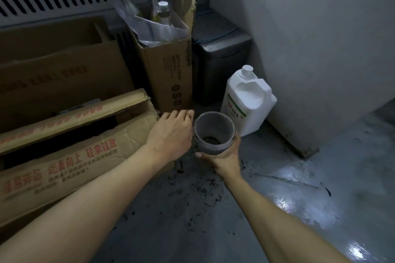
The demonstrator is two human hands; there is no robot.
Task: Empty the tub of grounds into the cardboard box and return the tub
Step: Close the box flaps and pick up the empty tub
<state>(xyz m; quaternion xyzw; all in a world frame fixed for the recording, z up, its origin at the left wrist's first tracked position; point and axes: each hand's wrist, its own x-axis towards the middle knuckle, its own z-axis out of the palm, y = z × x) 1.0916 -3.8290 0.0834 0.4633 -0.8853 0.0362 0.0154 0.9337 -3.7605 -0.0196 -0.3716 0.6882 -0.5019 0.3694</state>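
Tub (214, 132) tilted, mouth toward camera — right hand (224, 159) grips it, left hand (171, 134) relaxed.

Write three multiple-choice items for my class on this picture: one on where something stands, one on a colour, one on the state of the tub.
1. Where does the white jug stand?
A. inside a cardboard box
B. on the floor by the grey wall
C. on a shelf

2. What colour is the print on the low cardboard box at the left?
A. red
B. blue
C. green

3. How is the tub?
A. full to the brim
B. lidded
C. nearly empty, upright

Answers: 1 B, it stands on the floor against the wall. 2 A, the characters are red. 3 C, held by the right hand, open top up, only a little dark residue at the bottom.
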